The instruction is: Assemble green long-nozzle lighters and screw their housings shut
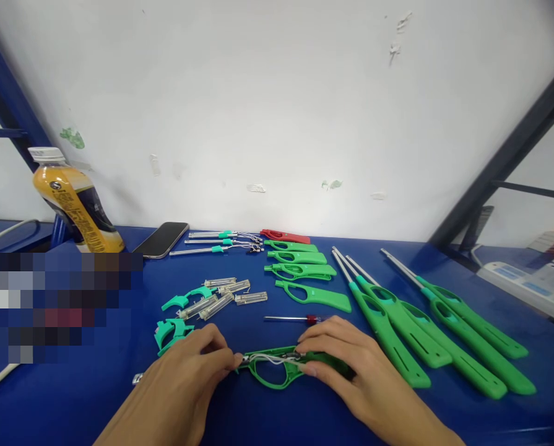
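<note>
A green lighter casing half (275,385) lies in front of me, its inside facing up. White wires (270,358) run along it from the neck toward the handle. My left hand (190,371) pinches the neck end, where a metal lighter tube joins; the tube's far tip (138,378) shows left of the hand. With thumb and fingers, my right hand (346,365) grips the handle part and the wire end, covering much of it. A screwdriver (288,319) with a red handle rests just beyond, partly hidden by my right fingers.
Turquoise triggers (177,301) and clear fuel tanks (251,298) lie beyond my left hand. Farther back are wired tubes (202,242), green casings (316,295), a red casing (288,236), a phone (163,239) and a bottle (79,204). Several assembled lighters (397,310) lie right.
</note>
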Available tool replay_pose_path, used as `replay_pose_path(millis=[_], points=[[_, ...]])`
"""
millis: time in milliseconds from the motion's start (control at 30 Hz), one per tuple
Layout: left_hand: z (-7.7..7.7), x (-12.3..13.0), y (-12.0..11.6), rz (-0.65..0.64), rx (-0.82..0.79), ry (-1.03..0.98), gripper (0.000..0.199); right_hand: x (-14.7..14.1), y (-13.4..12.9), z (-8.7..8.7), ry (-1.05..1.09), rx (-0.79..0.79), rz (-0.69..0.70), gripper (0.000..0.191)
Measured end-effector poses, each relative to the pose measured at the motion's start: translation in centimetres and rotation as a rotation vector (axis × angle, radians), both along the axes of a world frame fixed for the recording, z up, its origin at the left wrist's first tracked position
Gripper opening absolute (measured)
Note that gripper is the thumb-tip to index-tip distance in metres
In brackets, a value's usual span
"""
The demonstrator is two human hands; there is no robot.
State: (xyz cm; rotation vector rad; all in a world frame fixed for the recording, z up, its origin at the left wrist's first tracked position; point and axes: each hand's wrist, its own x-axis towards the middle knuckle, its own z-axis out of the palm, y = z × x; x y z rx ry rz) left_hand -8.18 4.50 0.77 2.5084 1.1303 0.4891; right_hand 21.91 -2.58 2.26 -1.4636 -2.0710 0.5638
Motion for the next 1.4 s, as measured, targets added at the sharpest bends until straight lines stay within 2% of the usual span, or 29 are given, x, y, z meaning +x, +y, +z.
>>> replay_pose_path(millis=[267, 633, 967, 1400], points=[[-0.1, 0.3, -0.3, 0.011, 0.017, 0.010, 0.043, -0.4, 0.1, -1.1, -0.018, 0.208, 0.073, 0.016], [0.4, 0.7, -0.7, 0.014, 0.093, -0.010, 0.045, -0.7, -0.3, -0.4, -0.002, 0.140, 0.042, 0.013], [1.2, 1.4, -1.0, 0.023, 0.150, -0.041, 0.048, -0.6, 0.0, -0.7, 0.005, 0.224, 0.050, 0.013], [0.6, 1.3, -0.7, 0.008, 0.118, -0.023, 0.048, -0.6, -0.1, -0.7, 0.005, 0.287, 0.057, 0.012]])
